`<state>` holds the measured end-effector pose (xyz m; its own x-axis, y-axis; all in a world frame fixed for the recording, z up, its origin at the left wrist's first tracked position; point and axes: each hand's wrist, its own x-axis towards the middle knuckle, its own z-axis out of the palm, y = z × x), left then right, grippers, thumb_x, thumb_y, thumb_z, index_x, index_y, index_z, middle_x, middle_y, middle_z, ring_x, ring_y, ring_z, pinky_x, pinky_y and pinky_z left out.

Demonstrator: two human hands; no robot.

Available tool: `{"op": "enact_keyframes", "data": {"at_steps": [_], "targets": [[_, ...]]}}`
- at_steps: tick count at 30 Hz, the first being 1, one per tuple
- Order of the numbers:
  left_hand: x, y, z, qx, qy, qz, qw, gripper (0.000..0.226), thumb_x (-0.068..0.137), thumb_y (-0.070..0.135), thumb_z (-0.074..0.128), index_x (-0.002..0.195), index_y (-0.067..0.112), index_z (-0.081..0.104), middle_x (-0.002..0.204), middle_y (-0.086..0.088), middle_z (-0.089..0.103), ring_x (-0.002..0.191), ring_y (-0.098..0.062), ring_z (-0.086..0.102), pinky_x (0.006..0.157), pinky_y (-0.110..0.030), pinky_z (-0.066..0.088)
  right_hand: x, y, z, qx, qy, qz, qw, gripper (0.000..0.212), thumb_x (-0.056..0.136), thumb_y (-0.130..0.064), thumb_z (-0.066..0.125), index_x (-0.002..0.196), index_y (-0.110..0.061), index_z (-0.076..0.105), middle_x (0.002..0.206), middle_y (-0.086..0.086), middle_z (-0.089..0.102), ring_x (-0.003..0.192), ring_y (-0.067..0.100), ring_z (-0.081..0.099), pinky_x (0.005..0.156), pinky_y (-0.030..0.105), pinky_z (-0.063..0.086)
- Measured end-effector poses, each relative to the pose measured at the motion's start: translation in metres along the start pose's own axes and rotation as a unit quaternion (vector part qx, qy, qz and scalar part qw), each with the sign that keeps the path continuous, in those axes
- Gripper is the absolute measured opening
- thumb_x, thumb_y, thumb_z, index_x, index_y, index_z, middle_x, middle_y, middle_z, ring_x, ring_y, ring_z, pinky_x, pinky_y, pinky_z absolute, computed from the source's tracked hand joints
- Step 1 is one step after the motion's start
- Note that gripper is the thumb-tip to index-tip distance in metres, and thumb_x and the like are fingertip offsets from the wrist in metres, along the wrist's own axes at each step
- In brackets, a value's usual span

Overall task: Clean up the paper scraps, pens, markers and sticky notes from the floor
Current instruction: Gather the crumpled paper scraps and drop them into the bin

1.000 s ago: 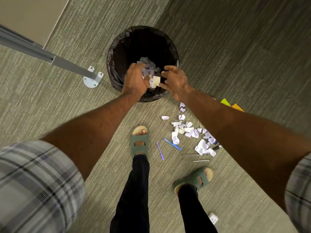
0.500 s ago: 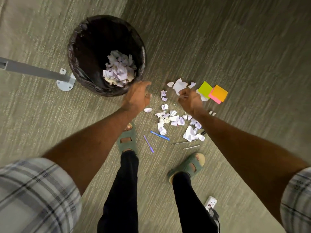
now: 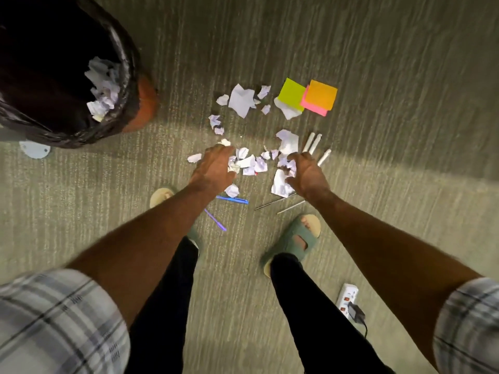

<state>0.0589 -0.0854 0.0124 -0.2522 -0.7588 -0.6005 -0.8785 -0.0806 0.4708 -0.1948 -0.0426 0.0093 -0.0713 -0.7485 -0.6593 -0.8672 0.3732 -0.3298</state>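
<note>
White paper scraps (image 3: 241,99) lie scattered on the carpet in front of my feet. My left hand (image 3: 213,168) is down on the near cluster, fingers curled over crumpled scraps (image 3: 247,161). To its right, my right hand (image 3: 307,174) curls fingers and thumb round more scraps (image 3: 280,182). Green (image 3: 293,94), orange (image 3: 321,95) and pink sticky notes (image 3: 313,109) lie beyond. White markers (image 3: 313,143) rest by the right hand. A blue pen (image 3: 232,199), a purple pen (image 3: 214,220) and two thin grey pens (image 3: 272,203) lie nearer my feet.
A bin with a black liner (image 3: 67,125) stands at the upper left, holding crumpled paper (image 3: 104,90). A desk leg's foot plate (image 3: 35,151) sits beside it. My sandalled feet (image 3: 297,238) stand just behind the pens. A white power strip (image 3: 348,295) with a plugged adapter lies at lower right.
Both hands left the bin, where they dropped paper, and came down to the right onto the scraps on the floor. My view shifted right, so the bin is now at the upper left.
</note>
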Motion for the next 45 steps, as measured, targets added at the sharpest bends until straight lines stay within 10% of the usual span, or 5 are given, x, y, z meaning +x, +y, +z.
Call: {"op": "enact_keyframes", "data": {"at_steps": [17,26,33,39,45], "targets": [[0.065,-0.014,0.155,0.243,-0.149,-0.090,0.954,0.141,0.070,0.030,0.089,0.152,0.032,-0.025,0.159,-0.006,-0.035,0.145,-0.046,-0.028,0.098,-0.083,0.025,0.048,0.098,0.121,-0.230,-0.062,-0.076,0.968,0.099,0.075,0.012,0.066,0.151,-0.027,0.016,0.159,0.010,0.011,0.138,0.038,0.030,0.078,0.046,0.059],[0.087,-0.040,0.203,0.254,-0.029,-0.106,0.961,0.124,0.081,0.001,0.076,0.152,0.038,-0.019,0.161,-0.009,-0.030,0.148,-0.050,-0.013,0.096,-0.075,0.039,0.069,0.100,0.143,-0.214,-0.039,-0.100,0.971,0.073,0.076,0.012,0.070,0.135,-0.018,0.041,0.151,0.014,0.025,0.123,0.037,0.048,0.075,0.041,0.061],[0.097,-0.037,0.179,0.108,-0.001,-0.056,0.993,0.100,0.080,-0.024,0.057,0.156,0.032,0.023,0.165,-0.006,-0.004,0.153,-0.033,0.005,0.105,-0.043,0.047,0.071,0.079,0.113,-0.018,0.052,-0.149,0.987,0.027,0.096,-0.011,0.052,0.122,-0.009,0.057,0.127,0.009,0.052,0.097,0.020,0.059,0.085,0.032,0.057],[0.104,-0.013,0.173,0.075,-0.019,-0.018,0.997,0.088,0.085,0.012,0.076,0.155,0.031,0.026,0.165,-0.007,0.001,0.152,-0.028,0.011,0.114,-0.047,0.038,0.115,0.070,0.078,-0.018,0.177,-0.126,0.976,0.035,0.090,-0.020,0.066,0.124,-0.016,0.058,0.138,0.007,0.047,0.115,0.019,0.053,0.082,0.023,0.052],[0.118,0.010,0.182,0.217,-0.031,-0.028,0.975,0.105,0.080,0.015,0.082,0.155,0.033,0.011,0.165,-0.011,-0.007,0.145,-0.042,0.024,0.095,-0.050,0.053,0.150,0.068,0.073,-0.145,0.019,-0.052,0.988,0.092,0.077,-0.046,0.079,0.151,-0.034,0.026,0.162,0.009,0.014,0.142,0.039,0.025,0.108,0.049,0.044]]}}
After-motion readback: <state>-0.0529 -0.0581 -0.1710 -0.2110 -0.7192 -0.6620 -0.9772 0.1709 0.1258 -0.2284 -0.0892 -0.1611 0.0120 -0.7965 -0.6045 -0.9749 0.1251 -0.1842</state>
